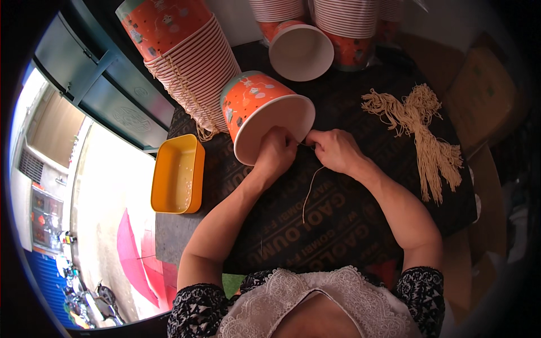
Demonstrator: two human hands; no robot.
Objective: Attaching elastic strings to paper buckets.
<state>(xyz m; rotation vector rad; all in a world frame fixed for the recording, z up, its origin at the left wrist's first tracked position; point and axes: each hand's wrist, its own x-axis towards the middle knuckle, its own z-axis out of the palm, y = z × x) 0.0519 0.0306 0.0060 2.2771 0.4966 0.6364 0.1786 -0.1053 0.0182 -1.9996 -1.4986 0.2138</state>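
Note:
An orange paper bucket (pixel 260 93) with a pale rim lies tipped on the dark table, its mouth turned towards me. My left hand (pixel 277 149) reaches into that mouth with curled fingers near the right side of the rim; what they pinch is hidden. Just outside the same rim, my right hand (pixel 337 150) pinches a thin beige cord (pixel 309 195). One stretch of cord runs from the right fingertips towards the bucket wall, and a loose end hangs below the hand onto the table.
A tall nested bucket stack (pixel 191 73) with cords draped down it leans at the left. Beside it sits a yellow plastic box (pixel 178 174) holding small pale bits. Another bucket (pixel 301 53) and wrapped stacks (pixel 345 28) stand behind. A cord bundle (pixel 425 132) lies at right.

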